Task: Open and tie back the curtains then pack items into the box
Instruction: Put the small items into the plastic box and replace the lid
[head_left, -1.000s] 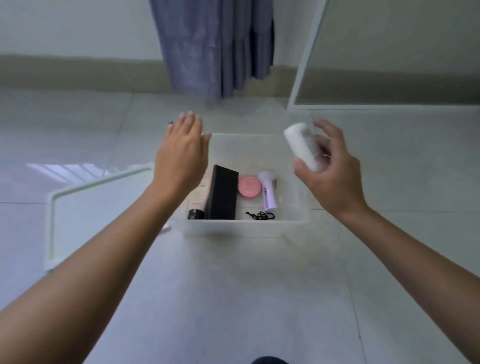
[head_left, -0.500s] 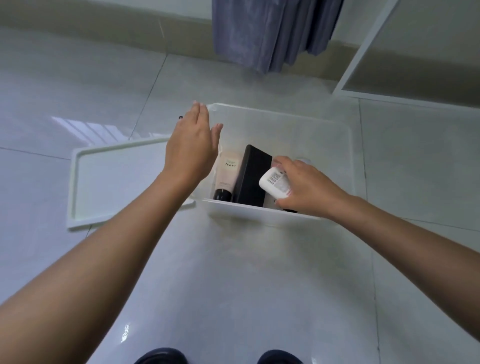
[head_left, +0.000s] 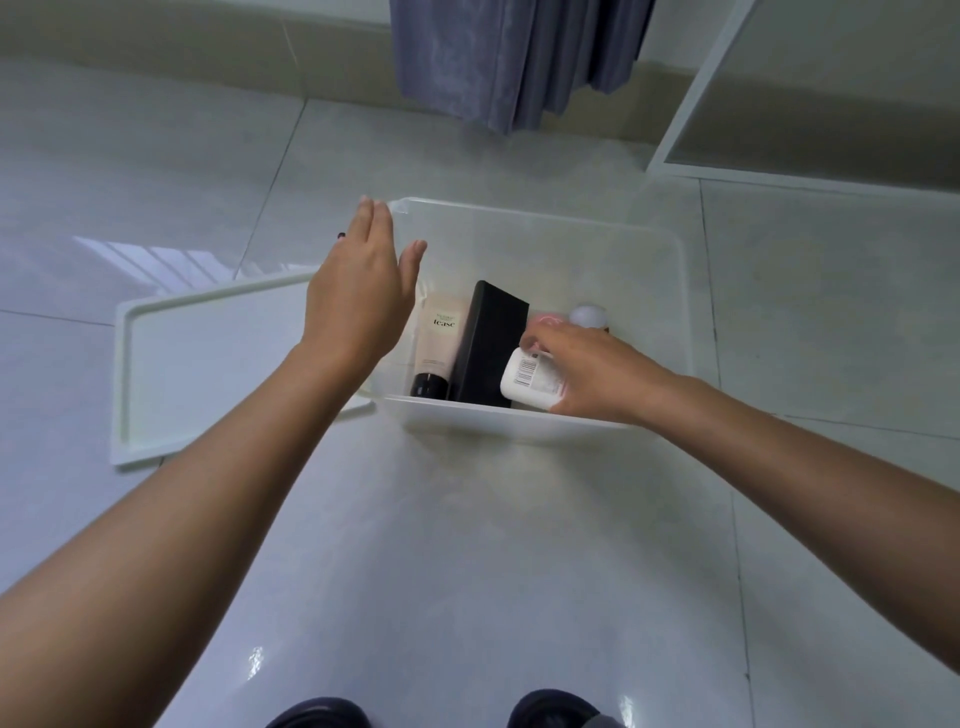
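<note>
A clear plastic box (head_left: 670, 291) stands on the tiled floor. Inside it lie a cream tube with a black cap (head_left: 437, 345), a black rectangular case (head_left: 488, 345), a pink round item (head_left: 543, 318) and a pale lilac item (head_left: 588, 315), both partly hidden. My right hand (head_left: 592, 371) holds a white bottle with a barcode label (head_left: 530, 382) low inside the box, against the near wall. My left hand (head_left: 363, 296) hovers above the box's left rim with straight fingers, holding nothing. The purple curtain (head_left: 509, 57) hangs at the top.
The box's white lid (head_left: 208, 364) lies flat on the floor to the left of the box. A white door or window frame (head_left: 696, 104) runs along the upper right. My dark shoes (head_left: 550, 709) show at the bottom edge.
My right hand has brought the white bottle down from above the box's right side into the box. The camera view has tilted down and come closer. My left hand stays over the left rim.
</note>
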